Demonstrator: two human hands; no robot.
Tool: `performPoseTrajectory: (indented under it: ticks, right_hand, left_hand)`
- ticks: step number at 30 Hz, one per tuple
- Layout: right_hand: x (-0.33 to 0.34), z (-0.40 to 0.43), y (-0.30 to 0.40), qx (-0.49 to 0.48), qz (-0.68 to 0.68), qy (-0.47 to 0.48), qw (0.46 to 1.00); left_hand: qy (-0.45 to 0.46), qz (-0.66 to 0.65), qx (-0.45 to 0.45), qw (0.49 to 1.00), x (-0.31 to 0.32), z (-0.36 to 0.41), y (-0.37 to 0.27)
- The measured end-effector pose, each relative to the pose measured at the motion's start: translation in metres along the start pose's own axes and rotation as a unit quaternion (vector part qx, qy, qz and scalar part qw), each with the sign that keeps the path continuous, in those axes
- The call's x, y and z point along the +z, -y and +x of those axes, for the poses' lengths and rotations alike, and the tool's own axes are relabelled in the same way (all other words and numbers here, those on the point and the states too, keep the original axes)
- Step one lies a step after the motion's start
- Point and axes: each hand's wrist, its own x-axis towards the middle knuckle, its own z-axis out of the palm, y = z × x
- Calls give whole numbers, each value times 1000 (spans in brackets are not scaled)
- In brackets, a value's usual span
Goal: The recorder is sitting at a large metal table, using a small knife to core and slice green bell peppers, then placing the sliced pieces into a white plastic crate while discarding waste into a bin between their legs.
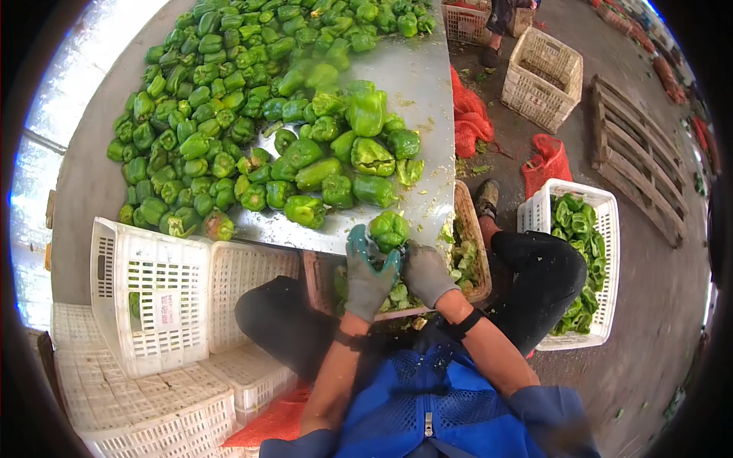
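Note:
Both my hands wear grey gloves and meet at the near edge of a metal table (401, 63). My left hand (369, 275) holds a green bell pepper (389, 230) upright, its teal-coated fingers around the pepper's lower left side. Against the pepper's lower right side is my right hand (426, 273), its fingers curled; a small dark thing shows at its fingertips, too hidden to name. Just beyond, loose green bell peppers (303, 154) cover much of the table, one of them split open (372, 157). Below my hands, a crate of pepper scraps (467, 252) is partly hidden.
White plastic crates (166, 303) stand at the left. At my right is a white crate of green peppers (610, 257). Farther off lie red mesh bags (547, 163), an upright off-white crate (544, 80) and a wooden pallet (641, 160). Another person's leg (498, 34) shows at the top.

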Motion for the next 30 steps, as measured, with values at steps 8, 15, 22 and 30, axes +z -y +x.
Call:
performPoseTrajectory:
  ticks: [8,15,22,30]
  right_hand:
    - [6,-2,10,44,-18,-27,999]
    - [-1,-3,0,53,29,49,997]
    - [-11,15,-31,-219,-151,126,956]
    - [-59,41,-58,-27,399,169,901]
  left_hand:
    - [-1,158,72,985,-3,30,-14]
    - [41,154,118,980,-18,44,1]
    - [-3,115,130,985,-13,34,-4]
    - [-31,-310,-51,949,-39,20,36]
